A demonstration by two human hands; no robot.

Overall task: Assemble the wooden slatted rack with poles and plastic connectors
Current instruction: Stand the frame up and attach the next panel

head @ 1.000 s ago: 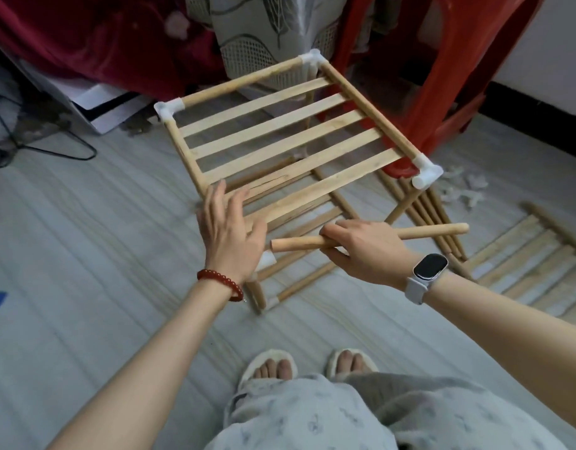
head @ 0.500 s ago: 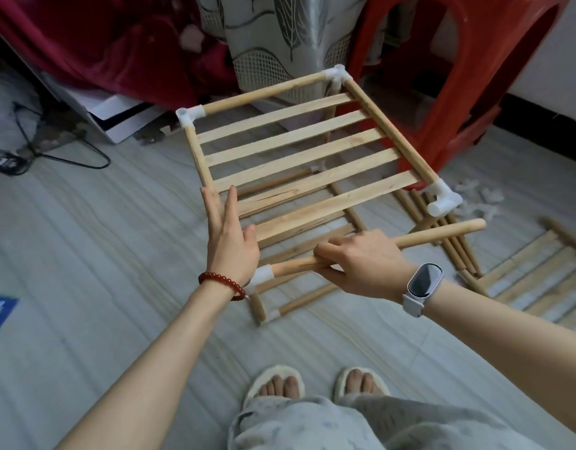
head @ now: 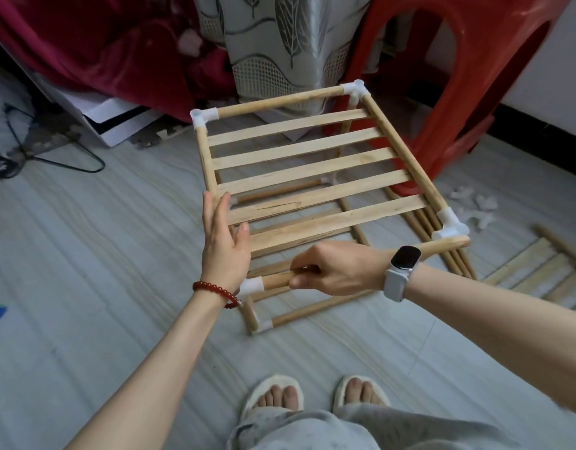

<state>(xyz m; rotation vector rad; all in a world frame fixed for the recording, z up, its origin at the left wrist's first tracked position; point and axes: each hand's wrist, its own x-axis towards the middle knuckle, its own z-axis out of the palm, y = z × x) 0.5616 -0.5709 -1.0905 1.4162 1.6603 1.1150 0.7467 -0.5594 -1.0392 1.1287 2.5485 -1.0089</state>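
The left hand (head: 224, 251) lies flat with straight fingers against the near-left side of the pale wooden slatted rack (head: 312, 177) standing on the grey floor (head: 85, 254), while the right hand (head: 337, 271) grips a round wooden pole (head: 446, 245) whose end sits in the white plastic corner connector (head: 251, 285).

The person is wearing a red bead bracelet (head: 215, 289) on the left wrist, a smartwatch (head: 404, 260) with a white strap on the right, grey patterned trousers (head: 312, 430) and 2 pale open-toe slippers (head: 273, 396).
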